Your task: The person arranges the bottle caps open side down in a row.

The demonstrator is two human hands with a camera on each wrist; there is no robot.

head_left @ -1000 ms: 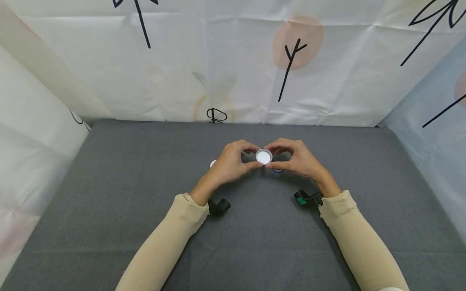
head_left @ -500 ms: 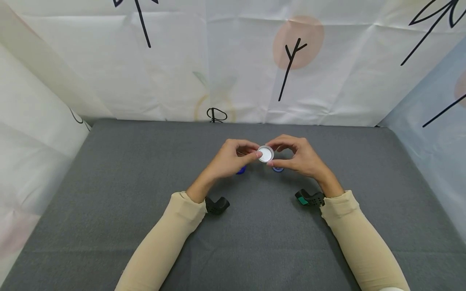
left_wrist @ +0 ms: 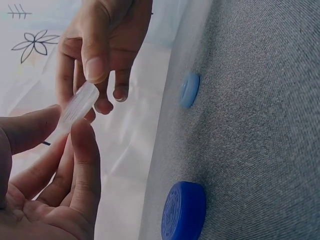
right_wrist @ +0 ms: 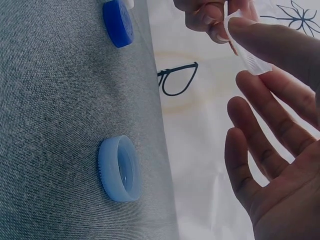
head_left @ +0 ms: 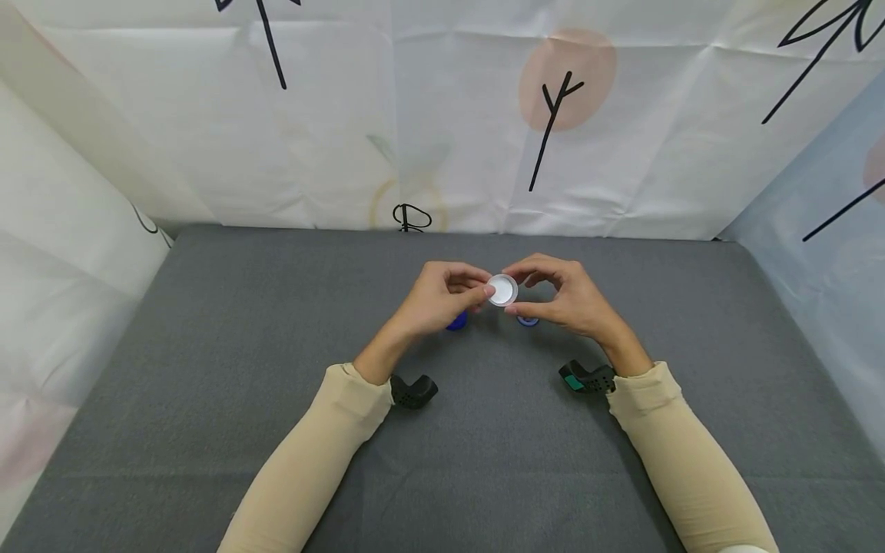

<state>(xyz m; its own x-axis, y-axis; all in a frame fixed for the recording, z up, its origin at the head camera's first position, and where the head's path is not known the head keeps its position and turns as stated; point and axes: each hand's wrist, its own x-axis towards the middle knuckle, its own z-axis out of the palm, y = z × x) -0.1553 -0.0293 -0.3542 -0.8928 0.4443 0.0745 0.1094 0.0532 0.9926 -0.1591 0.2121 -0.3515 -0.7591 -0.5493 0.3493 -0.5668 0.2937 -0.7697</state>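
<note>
Grey cloth (head_left: 484, 461), printed backdrop (head_left: 456, 92) (creased), held cap (head_left: 504, 291)

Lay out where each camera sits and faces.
Head: on the head, facing forward and down at the white cap; left hand, right hand and both sleeves show.
Left wrist: on that wrist, facing the white cap; left hand near, right hand beyond.
Right wrist: on that wrist, facing the white cap; right hand near, left hand beyond.
Both wrist views share the dark-blue cap and light-blue cap.
</note>
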